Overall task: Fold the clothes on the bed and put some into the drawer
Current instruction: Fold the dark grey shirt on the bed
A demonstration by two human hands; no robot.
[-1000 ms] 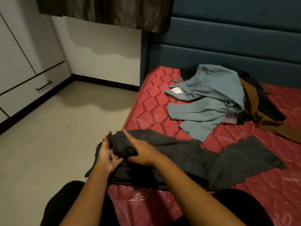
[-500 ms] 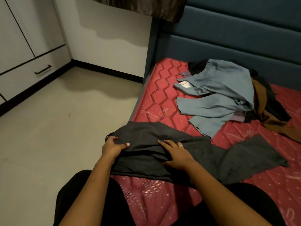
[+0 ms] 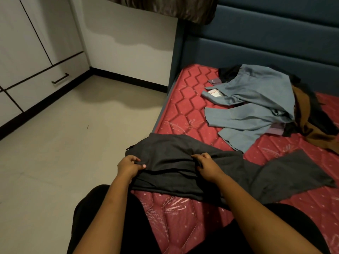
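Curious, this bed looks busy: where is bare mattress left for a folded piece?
Bare mattress: the left edge between dark grey garment and blue-grey shirt, and the near strip before that garment. Crowded by the headboard: shirt, brown garment.

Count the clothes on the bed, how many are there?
4 that show: the dark grey garment at the near edge, the blue garment near the headboard, the brown garment right of it, the black garment underneath. More may be hidden.

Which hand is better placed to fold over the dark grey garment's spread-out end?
Probably the right hand: it grips the dark grey cloth garment nearest that end; the left hand grips the opposite edge.
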